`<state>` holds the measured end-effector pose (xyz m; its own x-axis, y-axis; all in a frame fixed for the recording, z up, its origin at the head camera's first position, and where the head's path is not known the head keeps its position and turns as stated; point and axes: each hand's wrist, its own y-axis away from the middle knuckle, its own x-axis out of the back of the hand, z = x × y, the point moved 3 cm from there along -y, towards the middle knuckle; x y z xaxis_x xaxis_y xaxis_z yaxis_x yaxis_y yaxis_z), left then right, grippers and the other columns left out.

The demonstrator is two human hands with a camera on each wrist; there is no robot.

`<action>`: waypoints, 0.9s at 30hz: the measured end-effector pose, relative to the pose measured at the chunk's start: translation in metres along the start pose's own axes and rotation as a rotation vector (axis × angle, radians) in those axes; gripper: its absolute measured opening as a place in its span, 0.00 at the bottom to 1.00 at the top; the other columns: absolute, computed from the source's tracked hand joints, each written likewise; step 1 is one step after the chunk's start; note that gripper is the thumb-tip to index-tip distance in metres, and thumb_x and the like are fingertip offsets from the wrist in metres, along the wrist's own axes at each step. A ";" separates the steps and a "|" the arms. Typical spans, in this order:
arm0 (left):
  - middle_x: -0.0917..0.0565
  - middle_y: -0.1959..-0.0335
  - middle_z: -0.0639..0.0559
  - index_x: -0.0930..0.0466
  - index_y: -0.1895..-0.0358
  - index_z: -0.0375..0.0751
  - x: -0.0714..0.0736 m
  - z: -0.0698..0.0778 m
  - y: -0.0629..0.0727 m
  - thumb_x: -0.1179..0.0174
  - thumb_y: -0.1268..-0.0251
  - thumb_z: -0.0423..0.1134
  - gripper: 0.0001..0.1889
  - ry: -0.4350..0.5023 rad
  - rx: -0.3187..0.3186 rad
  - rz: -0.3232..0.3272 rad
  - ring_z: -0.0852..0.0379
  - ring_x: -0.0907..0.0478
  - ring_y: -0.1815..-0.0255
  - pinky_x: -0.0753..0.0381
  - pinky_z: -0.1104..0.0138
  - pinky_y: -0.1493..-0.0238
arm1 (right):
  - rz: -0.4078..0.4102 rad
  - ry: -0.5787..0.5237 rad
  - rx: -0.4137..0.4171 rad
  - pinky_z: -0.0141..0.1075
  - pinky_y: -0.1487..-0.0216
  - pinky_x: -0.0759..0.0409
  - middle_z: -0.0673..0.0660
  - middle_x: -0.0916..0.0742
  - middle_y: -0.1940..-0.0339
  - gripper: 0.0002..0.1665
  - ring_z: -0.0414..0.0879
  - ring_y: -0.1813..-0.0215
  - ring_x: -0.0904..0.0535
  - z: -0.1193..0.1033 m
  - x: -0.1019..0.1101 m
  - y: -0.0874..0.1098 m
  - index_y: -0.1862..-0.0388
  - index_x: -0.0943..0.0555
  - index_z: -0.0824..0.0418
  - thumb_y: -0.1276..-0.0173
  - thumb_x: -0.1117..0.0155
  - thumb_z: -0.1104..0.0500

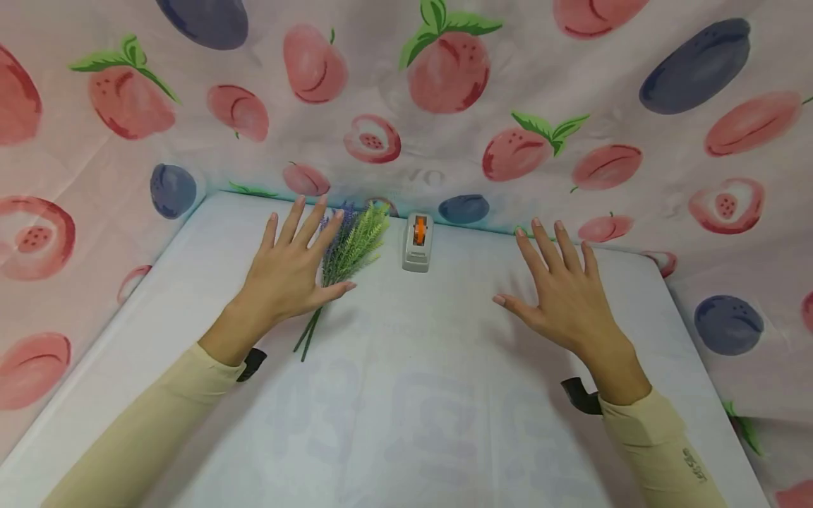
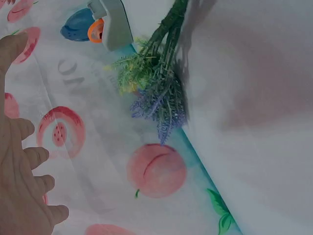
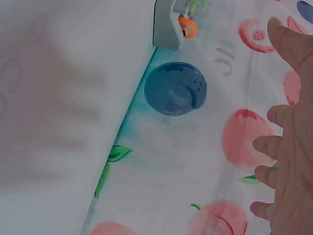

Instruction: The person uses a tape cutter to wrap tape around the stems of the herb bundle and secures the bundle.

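Note:
Two bare hands hover over a white table with fingers spread, palms down, holding nothing. The left hand [image 1: 286, 268] is above and partly in front of a bunch of artificial flowers [image 1: 356, 243], purple and yellow-green, whose dark green stems [image 1: 309, 331] point toward the person. Right of the flowers, near the back edge, stands a grey tape dispenser [image 1: 416, 262] with an orange tape wheel [image 1: 420, 231]. Off to the dispenser's right is the right hand [image 1: 565, 300], its shadow falling on the tabletop. In the left wrist view, the flower heads [image 2: 161, 95] show fully, with the dispenser [image 2: 117, 29] beyond.
The white table [image 1: 419, 395] reaches back to a hanging cloth [image 1: 254, 166] printed with peaches and dark plums, which also rises at both sides. Black curved wrist mounts [image 1: 581, 396] stick out below the cream sleeves [image 1: 654, 437].

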<state>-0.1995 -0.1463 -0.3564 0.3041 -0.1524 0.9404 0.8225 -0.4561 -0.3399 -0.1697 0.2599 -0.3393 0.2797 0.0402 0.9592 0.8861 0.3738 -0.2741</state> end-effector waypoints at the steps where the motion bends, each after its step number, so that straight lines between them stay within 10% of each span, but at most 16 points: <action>1: 0.57 0.15 0.45 0.54 0.16 0.49 0.000 0.001 -0.001 0.44 0.42 0.76 0.57 0.001 0.001 -0.002 0.41 0.65 0.16 0.57 0.36 0.24 | -0.004 0.002 -0.002 0.66 0.23 0.59 0.57 0.49 0.14 0.63 0.59 0.15 0.61 0.000 0.000 0.000 0.15 0.50 0.51 0.39 0.38 0.26; 13: 0.53 0.16 0.41 0.55 0.16 0.45 -0.014 0.025 -0.018 0.40 0.40 0.72 0.57 0.134 -0.037 0.004 0.39 0.58 0.16 0.49 0.42 0.23 | -0.017 0.001 -0.009 0.68 0.24 0.55 0.57 0.49 0.14 0.63 0.59 0.15 0.58 -0.007 -0.003 -0.008 0.15 0.50 0.53 0.39 0.38 0.25; 27: 0.41 0.21 0.38 0.46 0.20 0.37 -0.038 0.050 -0.049 0.31 0.36 0.52 0.48 0.529 -0.019 0.039 0.38 0.42 0.21 0.38 0.46 0.25 | 0.194 -0.162 0.038 0.62 0.34 0.30 0.66 0.20 0.33 0.46 0.64 0.33 0.25 -0.012 0.000 -0.025 0.26 0.30 0.65 0.37 0.25 0.47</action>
<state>-0.2273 -0.0748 -0.3763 0.0462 -0.5885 0.8072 0.8052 -0.4562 -0.3787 -0.1874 0.2400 -0.3338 0.3778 0.2612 0.8883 0.8061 0.3792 -0.4543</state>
